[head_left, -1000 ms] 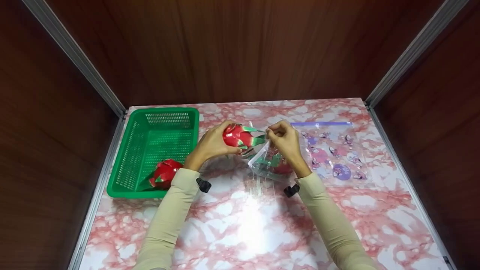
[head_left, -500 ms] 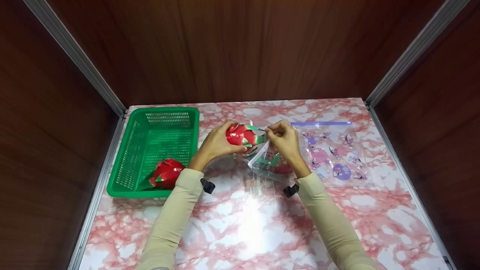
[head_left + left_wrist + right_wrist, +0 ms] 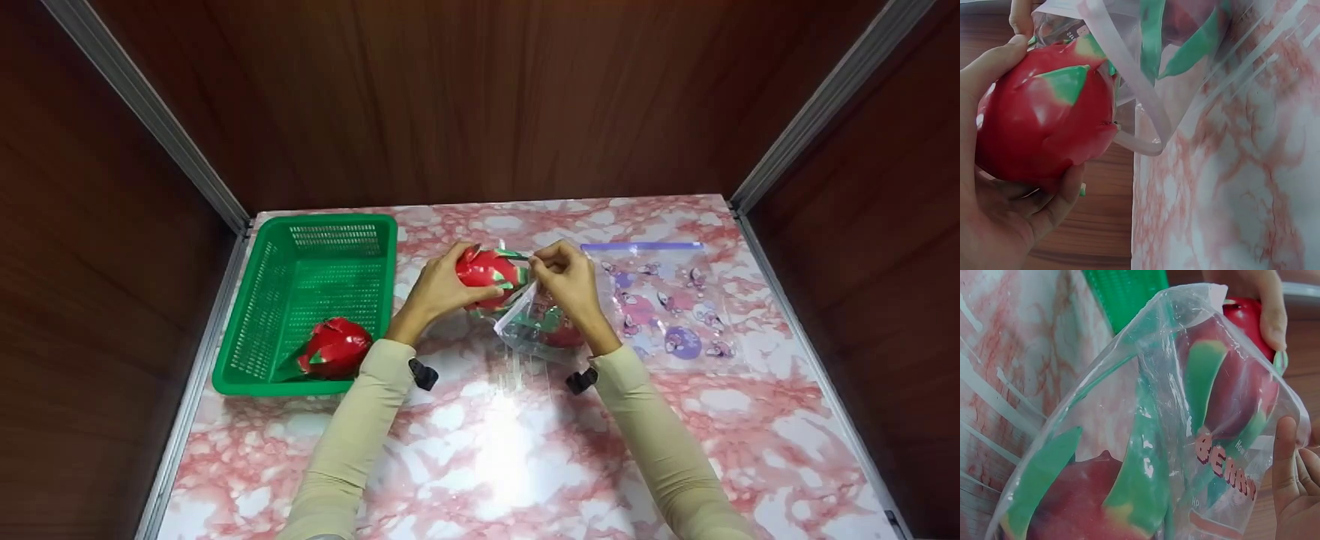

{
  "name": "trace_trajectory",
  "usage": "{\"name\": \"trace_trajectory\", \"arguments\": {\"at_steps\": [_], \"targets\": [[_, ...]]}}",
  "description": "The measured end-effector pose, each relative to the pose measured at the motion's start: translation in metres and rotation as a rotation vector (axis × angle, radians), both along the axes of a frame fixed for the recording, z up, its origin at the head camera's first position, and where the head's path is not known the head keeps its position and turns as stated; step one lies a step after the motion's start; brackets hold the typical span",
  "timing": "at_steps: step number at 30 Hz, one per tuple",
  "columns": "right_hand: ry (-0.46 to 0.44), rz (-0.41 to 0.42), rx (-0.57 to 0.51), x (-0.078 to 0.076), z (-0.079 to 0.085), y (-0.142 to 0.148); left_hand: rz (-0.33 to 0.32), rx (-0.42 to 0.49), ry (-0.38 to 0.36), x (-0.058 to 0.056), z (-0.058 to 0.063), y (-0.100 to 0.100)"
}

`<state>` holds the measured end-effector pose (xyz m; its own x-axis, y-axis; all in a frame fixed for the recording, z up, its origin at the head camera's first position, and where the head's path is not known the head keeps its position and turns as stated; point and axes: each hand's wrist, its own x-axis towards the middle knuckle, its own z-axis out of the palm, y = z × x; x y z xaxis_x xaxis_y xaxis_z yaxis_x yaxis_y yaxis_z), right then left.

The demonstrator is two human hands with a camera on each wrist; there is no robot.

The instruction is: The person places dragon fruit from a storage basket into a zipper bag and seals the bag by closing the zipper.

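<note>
My left hand (image 3: 435, 289) grips a red dragon fruit (image 3: 487, 270) with green-tipped scales, thumb and fingers around its body. The fruit's leafy end is partly inside the mouth of a clear zip bag (image 3: 529, 334). My right hand (image 3: 571, 285) pinches the bag's rim between thumb and fingers. Inside the bag, the right wrist view shows another dragon fruit (image 3: 1089, 500) with long green leaves, and printed lettering on the film. In the left wrist view the bag's pale zip strip (image 3: 1134, 79) lies against the held dragon fruit's leafy side.
A green basket (image 3: 322, 220) stands on the left, with one dragon fruit (image 3: 337, 349) in its near corner. At right, a flat printed bag (image 3: 682, 343) with a purple zip lies on the marbled table (image 3: 450, 465). Dark wood-look panels (image 3: 480, 97) enclose the table's back and sides.
My left hand has moved slightly right, bringing the dragon fruit's leafy end further into the bag's mouth. The right hand and the bag have stayed almost still.
</note>
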<state>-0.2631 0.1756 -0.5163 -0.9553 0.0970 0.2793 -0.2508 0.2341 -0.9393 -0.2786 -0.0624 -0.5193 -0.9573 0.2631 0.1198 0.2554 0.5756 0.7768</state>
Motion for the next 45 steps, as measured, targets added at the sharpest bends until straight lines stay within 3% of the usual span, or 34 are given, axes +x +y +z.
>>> {"name": "trace_trajectory", "arguments": {"at_steps": [11,25,33,42,45], "targets": [[-0.027,0.001,-0.013,0.000,0.000,-0.001,0.090,0.016,-0.024,0.002,-0.001,0.010],[-0.021,0.041,-0.005,0.000,0.000,0.000,0.081,0.070,-0.067,0.006,-0.006,0.021],[-0.017,0.044,-0.004,0.001,0.002,-0.002,0.092,0.046,-0.058,0.004,-0.011,0.029],[-0.028,0.051,0.005,0.017,0.027,-0.009,0.096,0.051,-0.054,0.004,-0.016,0.035],[-0.038,0.040,0.013,0.016,0.025,-0.009,0.099,0.060,-0.058,0.004,-0.018,0.036]]}}
